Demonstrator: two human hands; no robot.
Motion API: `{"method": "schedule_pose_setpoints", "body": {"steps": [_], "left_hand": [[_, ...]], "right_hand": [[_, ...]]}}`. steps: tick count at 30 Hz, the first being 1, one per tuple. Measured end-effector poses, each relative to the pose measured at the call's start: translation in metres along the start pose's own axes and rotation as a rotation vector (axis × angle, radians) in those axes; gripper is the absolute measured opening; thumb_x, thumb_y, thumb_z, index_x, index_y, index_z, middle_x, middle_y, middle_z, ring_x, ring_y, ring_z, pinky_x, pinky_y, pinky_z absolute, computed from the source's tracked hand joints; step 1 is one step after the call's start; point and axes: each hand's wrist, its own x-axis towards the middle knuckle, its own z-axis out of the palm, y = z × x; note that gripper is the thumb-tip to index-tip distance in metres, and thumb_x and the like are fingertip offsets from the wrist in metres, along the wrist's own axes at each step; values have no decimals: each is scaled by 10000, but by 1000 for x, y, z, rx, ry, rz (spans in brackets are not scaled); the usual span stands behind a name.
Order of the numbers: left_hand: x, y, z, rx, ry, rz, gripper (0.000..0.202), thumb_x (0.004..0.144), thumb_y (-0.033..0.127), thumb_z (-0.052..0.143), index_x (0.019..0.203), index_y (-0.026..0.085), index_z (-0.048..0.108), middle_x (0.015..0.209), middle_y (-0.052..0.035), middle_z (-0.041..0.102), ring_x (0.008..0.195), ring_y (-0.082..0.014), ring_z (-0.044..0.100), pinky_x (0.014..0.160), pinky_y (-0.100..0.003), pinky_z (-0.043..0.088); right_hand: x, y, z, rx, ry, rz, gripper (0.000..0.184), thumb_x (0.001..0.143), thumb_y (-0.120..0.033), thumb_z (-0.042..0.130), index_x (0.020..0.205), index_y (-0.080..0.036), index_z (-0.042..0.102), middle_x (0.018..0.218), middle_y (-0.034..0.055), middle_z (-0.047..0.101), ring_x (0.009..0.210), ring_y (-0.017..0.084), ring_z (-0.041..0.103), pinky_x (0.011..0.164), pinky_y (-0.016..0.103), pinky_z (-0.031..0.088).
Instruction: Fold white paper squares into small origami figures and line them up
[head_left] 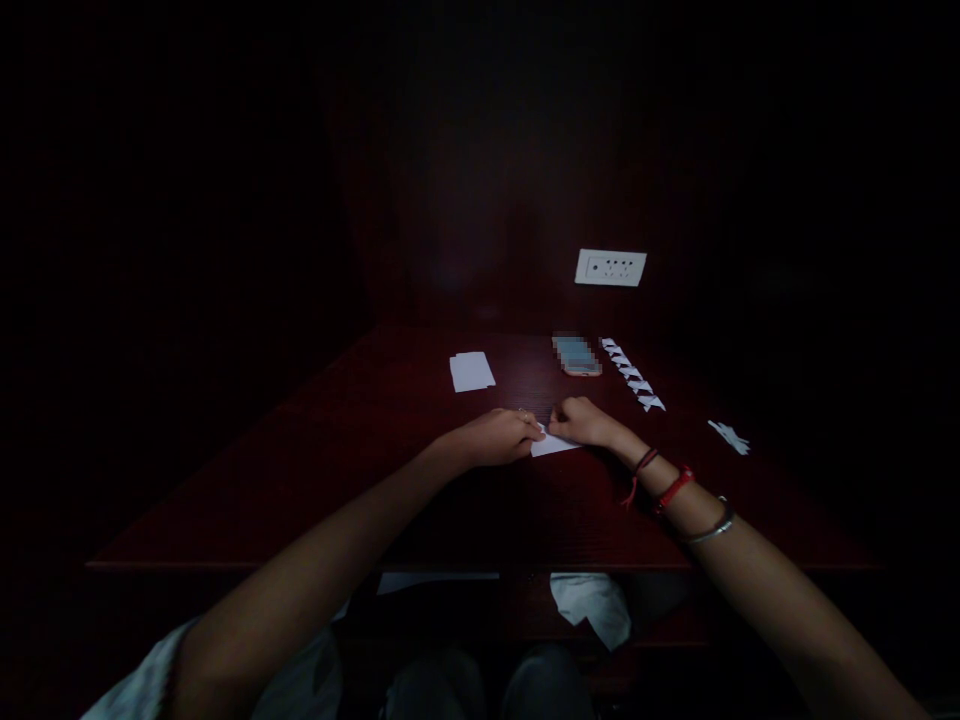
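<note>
A small white piece of paper [553, 446] lies on the dark red table [375, 480] between my hands. My left hand [499, 437] has its fingers curled and presses on the paper's left edge. My right hand [581, 421] is closed too, pinching the paper's upper right part. Red cords and a metal bangle sit on my right wrist.
A stack of white paper sheets [471, 371] lies further back on the left. A phone [576, 356] and a row of folded white paper shapes [632, 374] lie behind my right hand. One more folded shape [729, 436] sits at the right. A white wall socket [610, 267] is on the dark wall.
</note>
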Motion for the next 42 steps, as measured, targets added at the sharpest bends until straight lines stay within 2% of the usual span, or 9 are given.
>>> {"method": "schedule_pose_setpoints", "body": {"steps": [6,15,20,24,29,33,38,42], "left_hand": [[0,2,3,41,19,-23,255,762,157,380,957,214,534,983,-12,532,901,-132,485,804,-247,350],[1,9,2,152,-43,-87,262,758,176,374,973,215,518,1009,-23,507,921,-154,474,800,-278,354],[0,9,2,162,-43,-91,269,760,184,368,987,216,510,1011,-29,499,914,-154,474,794,-275,355],[0,9,2,146,-45,-102,272,759,181,367,988,214,511,1004,-27,500,891,-145,480,785,-268,359],[-2,8,2,126,-37,-92,279,756,175,371,993,219,511,1014,-19,497,906,-145,469,792,-261,354],[-2,6,4,117,-33,-91,275,763,187,368,995,223,512,1021,-18,493,915,-147,464,794,-258,350],[0,7,4,119,-38,-81,272,767,181,363,988,216,516,1018,-20,495,920,-149,461,799,-259,342],[0,7,3,110,-45,-76,282,758,167,367,997,209,510,1018,-23,495,913,-148,462,794,-257,345]], "right_hand": [[2,-3,5,-123,17,79,259,684,-332,441,659,-135,608,657,99,614,568,148,543,456,214,296],[-1,-11,5,-177,-26,254,351,701,-392,399,812,-129,603,820,117,609,691,165,561,501,206,328],[-3,-13,4,-165,-25,283,353,692,-384,395,801,-125,608,809,121,612,682,167,558,482,206,317],[-3,-8,3,-102,-9,251,327,685,-361,406,743,-115,614,740,106,615,625,143,545,472,199,306],[-4,5,-1,103,-44,99,291,691,-334,404,688,-115,595,637,38,589,564,92,497,483,173,310],[-7,10,-5,199,-81,33,280,673,-343,440,712,-109,588,670,32,591,581,90,490,508,172,328],[-8,4,-5,135,-68,6,232,674,-284,447,718,-111,594,691,51,603,607,100,510,538,173,333],[-5,0,-2,2,-50,109,244,679,-283,431,710,-114,605,687,68,608,592,111,520,501,184,315]]}}
